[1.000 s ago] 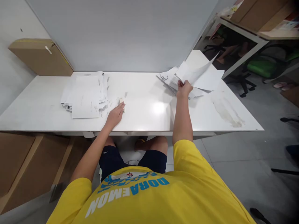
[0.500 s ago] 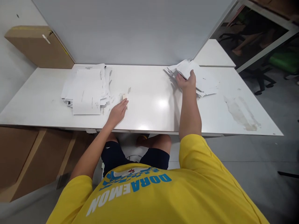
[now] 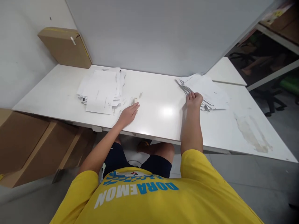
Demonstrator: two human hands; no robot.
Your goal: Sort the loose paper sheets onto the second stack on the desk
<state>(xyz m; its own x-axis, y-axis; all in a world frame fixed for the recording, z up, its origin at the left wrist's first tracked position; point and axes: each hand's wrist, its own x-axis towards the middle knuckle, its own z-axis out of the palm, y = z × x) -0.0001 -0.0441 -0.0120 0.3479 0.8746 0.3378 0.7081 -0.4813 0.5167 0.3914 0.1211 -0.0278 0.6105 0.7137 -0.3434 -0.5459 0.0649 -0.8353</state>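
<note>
My left hand (image 3: 128, 115) lies on the table with its fingers closed over a small cream-coloured block (image 3: 136, 100), whose far end shows past the fingertips. To its left is a thick, uneven stack of printed papers (image 3: 100, 90). My right hand (image 3: 194, 99) is at the near left edge of a second, fanned-out pile of papers (image 3: 206, 88). Its fingers are curled in, and whether a sheet is pinched between them is hidden. Dark-edged sheets stick out at that pile's left side.
The white table (image 3: 156, 118) ends at a tall grey partition (image 3: 163, 37). A cardboard box (image 3: 65, 48) leans at the back left corner, and more cardboard boxes (image 3: 46, 149) stand below left. A brownish smear (image 3: 253, 133) marks the table's right side. Another person's legs (image 3: 253, 63) show beyond.
My right hand has gone from spread fingers on the right pile to curled fingers, drawn nearer to me. My left hand stays on the block. The view has turned left.
</note>
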